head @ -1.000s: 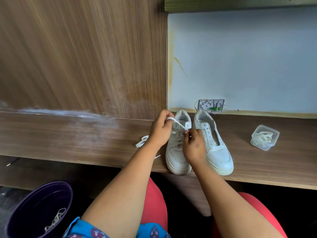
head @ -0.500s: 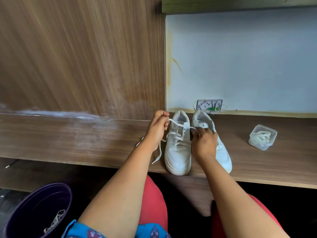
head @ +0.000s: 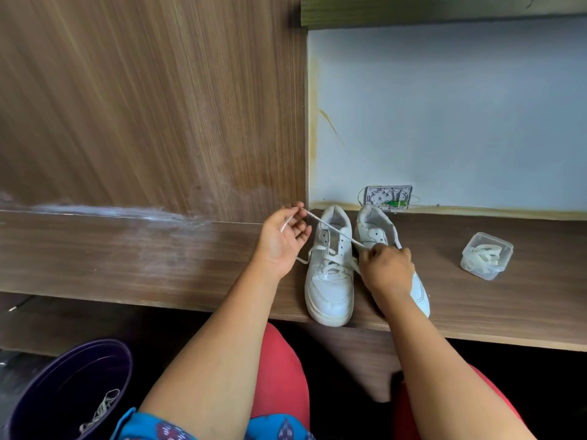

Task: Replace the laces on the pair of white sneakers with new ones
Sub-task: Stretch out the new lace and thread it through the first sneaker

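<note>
Since before: left hand lifted back-left, pinching lace taut across left sneaker; right hand gripping other end, covering right sneaker. Right of it, clear box holding laces; purple bucket below, discarded lace inside.

A single head-worn camera is looking forward and down from above a seated person, facing a wooden ledge and the panel wall behind it. It is sitting close, with both forearms reaching in from the lower edge and the wide lens bending the ledge; no second view is sharing the scene
</note>
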The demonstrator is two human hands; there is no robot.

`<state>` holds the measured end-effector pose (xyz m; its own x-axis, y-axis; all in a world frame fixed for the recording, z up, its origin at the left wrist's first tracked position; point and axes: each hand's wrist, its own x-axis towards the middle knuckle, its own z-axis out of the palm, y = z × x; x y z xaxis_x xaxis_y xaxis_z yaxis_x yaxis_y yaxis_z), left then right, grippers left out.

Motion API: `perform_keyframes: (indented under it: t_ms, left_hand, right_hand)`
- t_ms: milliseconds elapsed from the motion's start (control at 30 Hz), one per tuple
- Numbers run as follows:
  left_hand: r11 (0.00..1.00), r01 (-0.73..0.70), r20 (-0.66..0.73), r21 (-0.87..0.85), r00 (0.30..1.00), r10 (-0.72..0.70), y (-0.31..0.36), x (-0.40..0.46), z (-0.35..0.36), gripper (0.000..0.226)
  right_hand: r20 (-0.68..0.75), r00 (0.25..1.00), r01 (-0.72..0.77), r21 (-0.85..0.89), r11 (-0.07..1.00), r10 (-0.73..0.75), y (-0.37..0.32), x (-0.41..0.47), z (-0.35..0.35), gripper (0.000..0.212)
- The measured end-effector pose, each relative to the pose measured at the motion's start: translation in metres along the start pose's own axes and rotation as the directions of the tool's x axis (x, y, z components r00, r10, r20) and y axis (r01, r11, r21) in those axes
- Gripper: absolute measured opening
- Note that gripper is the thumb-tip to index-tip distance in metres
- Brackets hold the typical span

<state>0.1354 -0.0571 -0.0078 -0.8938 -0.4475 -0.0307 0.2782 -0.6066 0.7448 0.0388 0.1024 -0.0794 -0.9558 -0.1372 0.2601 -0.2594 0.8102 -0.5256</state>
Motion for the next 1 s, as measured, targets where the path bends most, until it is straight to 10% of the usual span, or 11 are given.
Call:
perform_keyframes:
  t_ms: [100,267,333,433,533,633,800,1000]
  left_hand:
    - [0.974,0.014,0.049,-0.224,0.999,-0.003,0.004,-0.002,-0.001,0.024]
    - [0.993,-0.038,0.085,-0.108,0.995,0.047,0.0,0.003,-0.002,0.036]
    - [0.996,-0.081,0.061,-0.047,0.995,0.084,-0.002,0.008,-0.003,0.039]
    - [0.99,-0.129,0.07,-0.064,0.989,0.133,-0.002,0.012,-0.009,0.043]
    - [0.976,-0.196,0.015,0.094,0.981,0.196,-0.006,0.015,-0.012,0.025]
    - [0.816,-0.237,0.053,0.528,0.968,0.247,-0.023,0.018,-0.013,0.016]
    - [-0.036,-0.181,0.184,0.983,0.944,0.275,-0.053,0.034,-0.016,0.015]
    - [-0.304,-0.132,0.198,0.944,0.96,0.2,-0.064,0.035,-0.012,0.016]
  right_hand:
    - [0.07,0.998,-0.001,-0.051,0.999,0.005,0.0,-0.001,-0.002,0.034]
    - [0.126,0.955,0.25,0.148,0.957,-0.268,-0.015,-0.018,-0.004,0.026]
    - [0.371,0.792,0.274,0.493,0.826,-0.485,-0.032,-0.034,-0.006,0.017]
    - [0.589,0.452,-0.188,0.797,0.574,-0.67,-0.05,-0.052,-0.008,0.023]
    - [0.504,0.688,-0.137,0.797,0.588,-0.522,-0.05,-0.044,-0.002,0.021]
    - [0.08,0.967,0.172,0.499,0.849,-0.242,-0.032,-0.018,0.005,0.012]
    - [0.017,0.989,0.127,0.421,0.898,-0.148,-0.019,0.001,0.018,0.022]
    - [0.005,0.996,0.074,0.426,0.902,-0.084,-0.026,-0.004,0.016,0.023]
